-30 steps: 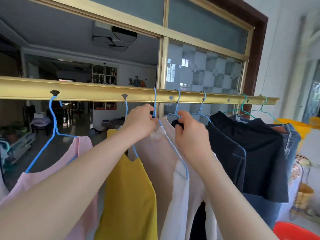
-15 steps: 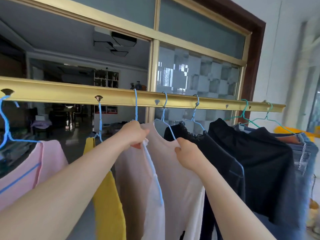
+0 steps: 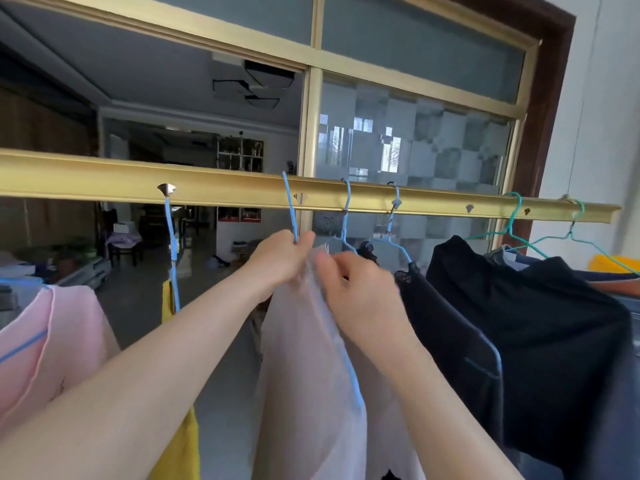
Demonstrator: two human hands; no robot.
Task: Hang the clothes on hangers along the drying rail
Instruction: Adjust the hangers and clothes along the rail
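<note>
A gold drying rail (image 3: 86,178) with notched holes runs across the view. My left hand (image 3: 280,258) grips the neck of a blue hanger (image 3: 290,209), whose hook reaches up over the rail's front. A pale beige garment (image 3: 301,368) hangs from that hanger. My right hand (image 3: 360,296) pinches the garment's fabric near its collar. Left of it a yellow garment (image 3: 180,445) hangs on another blue hanger (image 3: 171,237), and a pink garment (image 3: 45,341) hangs at the far left.
To the right hang a black lace-trimmed garment (image 3: 446,327), a dark top (image 3: 554,334) and denim on green hangers (image 3: 512,223). Behind the rail stands a gold-framed glass sliding door (image 3: 311,109), open on the left onto a room.
My right hand has moved up and left from the garment's shoulder to its collar. My left hand still holds the hanger's neck. The camera has turned left and drawn closer.
</note>
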